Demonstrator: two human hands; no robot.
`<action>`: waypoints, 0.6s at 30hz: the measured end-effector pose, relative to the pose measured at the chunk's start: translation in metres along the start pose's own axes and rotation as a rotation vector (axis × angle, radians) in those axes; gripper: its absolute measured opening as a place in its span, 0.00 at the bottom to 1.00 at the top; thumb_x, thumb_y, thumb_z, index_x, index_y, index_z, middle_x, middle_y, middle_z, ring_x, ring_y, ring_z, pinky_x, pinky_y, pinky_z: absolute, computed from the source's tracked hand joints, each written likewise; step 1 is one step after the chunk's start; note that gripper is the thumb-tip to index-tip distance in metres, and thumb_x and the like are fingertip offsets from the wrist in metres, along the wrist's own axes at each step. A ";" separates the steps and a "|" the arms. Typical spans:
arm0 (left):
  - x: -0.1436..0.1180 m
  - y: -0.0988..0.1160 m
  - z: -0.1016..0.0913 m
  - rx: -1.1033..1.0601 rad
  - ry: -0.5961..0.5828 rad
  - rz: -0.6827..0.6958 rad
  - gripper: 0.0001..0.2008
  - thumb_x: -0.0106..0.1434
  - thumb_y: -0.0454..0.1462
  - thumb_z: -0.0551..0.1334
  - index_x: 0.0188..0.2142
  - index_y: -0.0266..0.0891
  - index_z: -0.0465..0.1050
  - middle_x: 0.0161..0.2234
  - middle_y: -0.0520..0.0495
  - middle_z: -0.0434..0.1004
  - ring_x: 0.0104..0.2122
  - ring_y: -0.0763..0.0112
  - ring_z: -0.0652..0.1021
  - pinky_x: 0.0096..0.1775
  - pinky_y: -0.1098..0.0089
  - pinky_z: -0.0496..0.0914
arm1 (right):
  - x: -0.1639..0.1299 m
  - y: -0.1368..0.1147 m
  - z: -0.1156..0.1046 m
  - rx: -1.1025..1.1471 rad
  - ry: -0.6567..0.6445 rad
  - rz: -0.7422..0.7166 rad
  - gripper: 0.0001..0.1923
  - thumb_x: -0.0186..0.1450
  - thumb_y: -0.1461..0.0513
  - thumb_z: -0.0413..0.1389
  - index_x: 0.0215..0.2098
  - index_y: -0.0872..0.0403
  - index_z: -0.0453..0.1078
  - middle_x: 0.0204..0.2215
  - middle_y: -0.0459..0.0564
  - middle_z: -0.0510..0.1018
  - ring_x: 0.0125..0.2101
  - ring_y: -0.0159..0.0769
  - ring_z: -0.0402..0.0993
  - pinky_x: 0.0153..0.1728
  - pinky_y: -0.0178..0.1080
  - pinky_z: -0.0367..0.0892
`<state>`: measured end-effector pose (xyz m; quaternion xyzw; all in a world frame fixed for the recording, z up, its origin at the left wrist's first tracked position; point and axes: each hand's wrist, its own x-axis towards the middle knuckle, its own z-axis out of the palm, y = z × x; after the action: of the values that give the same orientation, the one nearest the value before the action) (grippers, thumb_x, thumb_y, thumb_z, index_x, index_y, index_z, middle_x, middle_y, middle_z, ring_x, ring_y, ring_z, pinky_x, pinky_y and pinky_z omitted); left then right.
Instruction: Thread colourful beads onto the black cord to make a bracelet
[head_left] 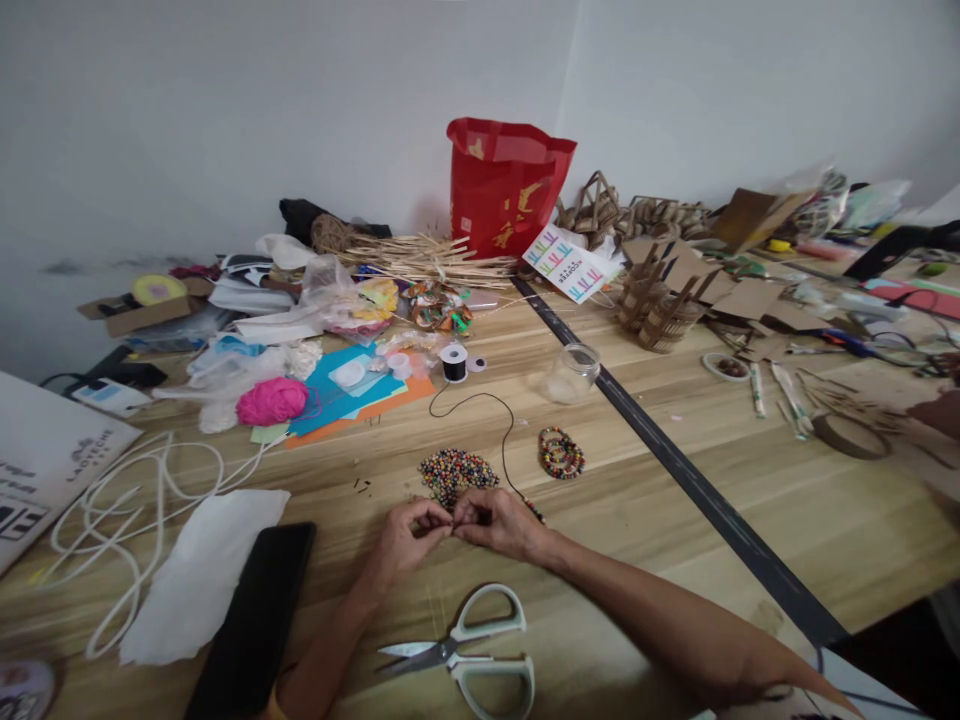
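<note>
Black cord [501,425] is running from the small spool [454,362] down to the hands, meeting at the fingertips. Left hand [409,538] and right hand [496,522] are both pinching closed on the cord, touching each other. Bead pile [456,473] is sitting just beyond them, beaded bracelet [561,452] beyond-right, scissors [469,655] lying nearer the person.

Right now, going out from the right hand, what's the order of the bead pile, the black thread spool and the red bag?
1. Bead pile, just beyond the right hand.
2. Black thread spool, farther back at mid-table.
3. Red bag, against the wall.
</note>
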<state>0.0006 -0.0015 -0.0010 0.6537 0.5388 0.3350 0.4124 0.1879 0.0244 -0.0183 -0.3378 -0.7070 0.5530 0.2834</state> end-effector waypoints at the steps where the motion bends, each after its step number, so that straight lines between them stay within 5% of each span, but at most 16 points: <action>1: 0.000 0.000 0.000 -0.002 0.000 0.001 0.02 0.50 0.32 0.64 0.25 0.37 0.77 0.24 0.48 0.79 0.26 0.68 0.77 0.31 0.72 0.69 | 0.000 0.000 0.000 -0.006 0.002 0.004 0.03 0.57 0.67 0.58 0.31 0.57 0.71 0.21 0.40 0.69 0.23 0.26 0.64 0.25 0.28 0.59; 18: -0.002 0.001 0.000 -0.037 0.012 -0.016 0.04 0.52 0.33 0.63 0.27 0.37 0.77 0.23 0.48 0.78 0.25 0.69 0.76 0.29 0.73 0.69 | 0.000 -0.003 0.000 -0.052 0.033 -0.003 0.02 0.57 0.68 0.57 0.30 0.57 0.70 0.21 0.41 0.69 0.23 0.26 0.63 0.25 0.28 0.59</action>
<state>0.0005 -0.0030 0.0002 0.6398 0.5401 0.3455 0.4238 0.1873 0.0236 -0.0160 -0.3530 -0.7168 0.5283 0.2872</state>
